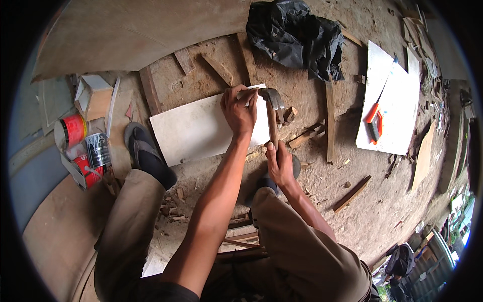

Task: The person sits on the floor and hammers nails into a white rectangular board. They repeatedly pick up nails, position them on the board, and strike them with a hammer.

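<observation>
A white rectangular board (193,133) lies on the ground between my feet. At its far right corner my left hand (238,109) rests with the fingers pinched together; what they hold, if anything, is too small to make out. My right hand (279,165) grips the wooden handle of a claw hammer (272,121). The hammer's metal head is beside the board's right edge, close to my left fingertips. Whether the head touches anything cannot be told.
Wood strips (329,123) and offcuts litter the dirt floor. A black plastic bag (297,38) lies at the far side. On the right, a handsaw (375,121) with an orange-black handle rests on another white board (366,88). Cans (98,149) stand at the left.
</observation>
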A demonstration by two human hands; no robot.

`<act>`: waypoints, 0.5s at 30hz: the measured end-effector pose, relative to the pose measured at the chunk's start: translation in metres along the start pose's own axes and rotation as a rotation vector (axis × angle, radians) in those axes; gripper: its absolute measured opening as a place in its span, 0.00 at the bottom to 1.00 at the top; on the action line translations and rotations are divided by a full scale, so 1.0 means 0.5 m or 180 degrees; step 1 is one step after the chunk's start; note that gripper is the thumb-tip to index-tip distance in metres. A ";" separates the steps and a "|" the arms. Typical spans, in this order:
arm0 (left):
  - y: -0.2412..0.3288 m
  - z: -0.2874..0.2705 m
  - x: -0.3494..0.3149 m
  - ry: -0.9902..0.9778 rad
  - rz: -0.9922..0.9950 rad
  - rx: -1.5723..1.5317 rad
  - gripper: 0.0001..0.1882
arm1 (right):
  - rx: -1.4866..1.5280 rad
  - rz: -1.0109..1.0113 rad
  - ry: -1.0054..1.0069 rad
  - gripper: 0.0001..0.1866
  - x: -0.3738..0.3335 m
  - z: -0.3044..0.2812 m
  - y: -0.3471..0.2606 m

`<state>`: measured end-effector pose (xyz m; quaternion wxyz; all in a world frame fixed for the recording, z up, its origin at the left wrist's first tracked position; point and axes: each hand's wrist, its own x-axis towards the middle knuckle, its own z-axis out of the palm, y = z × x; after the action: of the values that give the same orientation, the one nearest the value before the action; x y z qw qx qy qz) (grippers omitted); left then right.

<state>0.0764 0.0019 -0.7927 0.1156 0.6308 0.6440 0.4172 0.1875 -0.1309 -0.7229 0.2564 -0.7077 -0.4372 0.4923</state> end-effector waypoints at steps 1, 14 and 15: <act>0.001 -0.001 0.000 0.0036 0.0005 0.0049 0.03 | 0.0016 -0.0016 -0.0008 0.22 -0.001 0.001 -0.003; -0.002 0.002 -0.002 -0.0101 0.0011 0.0082 0.06 | 0.0032 -0.0092 0.0002 0.23 0.009 -0.005 -0.010; -0.004 0.001 -0.004 -0.0119 0.0021 0.0044 0.06 | -0.0044 -0.0079 -0.0010 0.23 0.013 -0.005 -0.003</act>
<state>0.0759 0.0009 -0.7950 0.1218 0.6414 0.6425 0.4012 0.1899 -0.1243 -0.7239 0.2569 -0.7031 -0.4498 0.4872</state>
